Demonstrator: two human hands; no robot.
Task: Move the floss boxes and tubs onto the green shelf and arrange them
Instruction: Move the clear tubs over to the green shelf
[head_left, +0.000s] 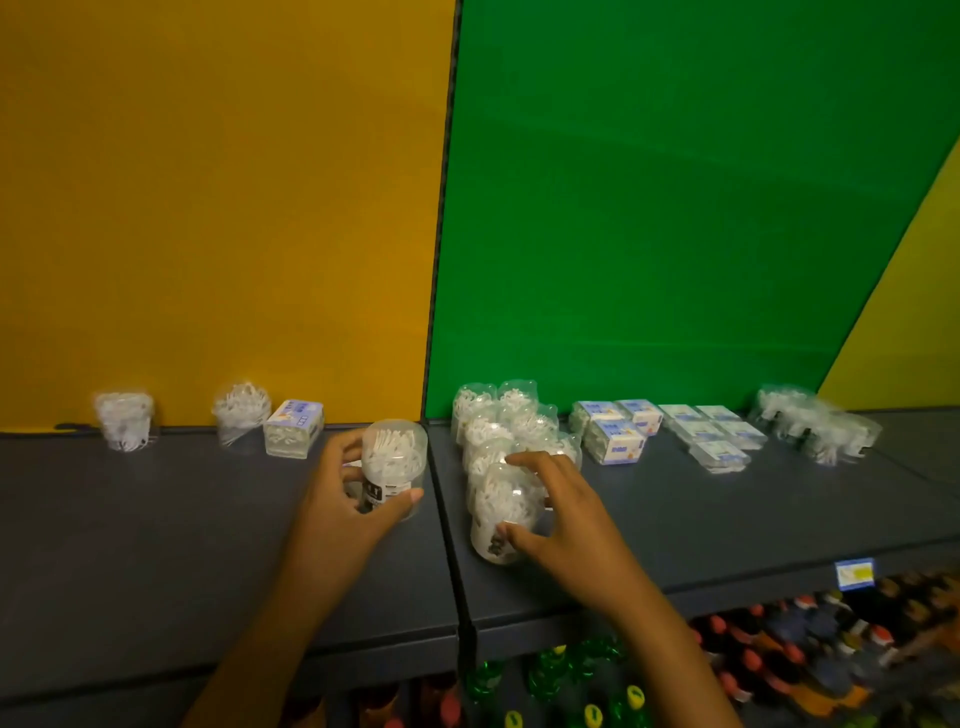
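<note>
My left hand (345, 499) grips a clear tub of white floss picks (394, 460), held upright just left of the seam between the orange-backed and green-backed shelves. My right hand (558, 512) holds another clear tub (496, 512) at the front of a cluster of tubs (506, 423) on the green shelf (701, 509). Blue-and-white floss boxes (615, 428), flat clear packs (714, 434) and more tubs (815, 426) stand further right. On the orange-backed shelf are two tubs (124, 418) (241, 413) and one box (293, 428).
The dark shelf boards (156, 545) end at a front lip with a blue and yellow price tag (854, 573). Below it stand rows of bottles with green, red and yellow caps (779, 660). A yellow panel (914, 322) borders the green back wall on the right.
</note>
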